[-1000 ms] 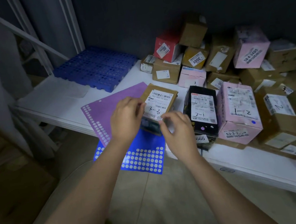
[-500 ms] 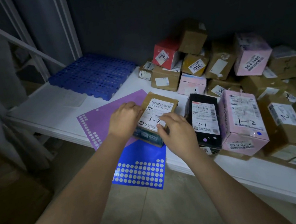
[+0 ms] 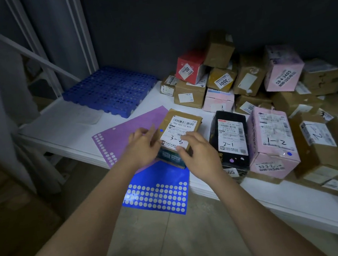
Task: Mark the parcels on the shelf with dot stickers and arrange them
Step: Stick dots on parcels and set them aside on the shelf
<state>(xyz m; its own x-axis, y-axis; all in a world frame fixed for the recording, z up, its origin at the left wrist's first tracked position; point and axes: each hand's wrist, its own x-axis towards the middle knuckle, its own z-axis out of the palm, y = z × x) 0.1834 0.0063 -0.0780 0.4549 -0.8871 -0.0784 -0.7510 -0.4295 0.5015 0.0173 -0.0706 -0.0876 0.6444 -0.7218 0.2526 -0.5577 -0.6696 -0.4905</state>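
Here, the landmark is the brown parcel (image 3: 180, 133) marked "3-5", lying on the white shelf (image 3: 60, 129) near its front edge. Nearest the viewer, a blue sticker sheet (image 3: 161, 191) hangs over the shelf edge, just in front of the parcel. The left hand (image 3: 142, 147) rests against the parcel's left side with loosely spread fingers, gripping nothing. The right hand (image 3: 197, 152) rests on the parcel's near right corner, fingers relaxed over the label; whether it grips the parcel cannot be told. A blue dot (image 3: 161, 130) sits on the parcel's top, left of the label. A purple sticker sheet (image 3: 121, 132) lies partly under the parcel, extending left. Just right of the parcel stands a black parcel (image 3: 229, 139) marked "2-1", then a pink parcel (image 3: 273, 142) marked "1-2". Behind the parcel, more boxes (image 3: 240, 75) are piled against the wall. Far left behind it lies a blue pallet (image 3: 109, 90).
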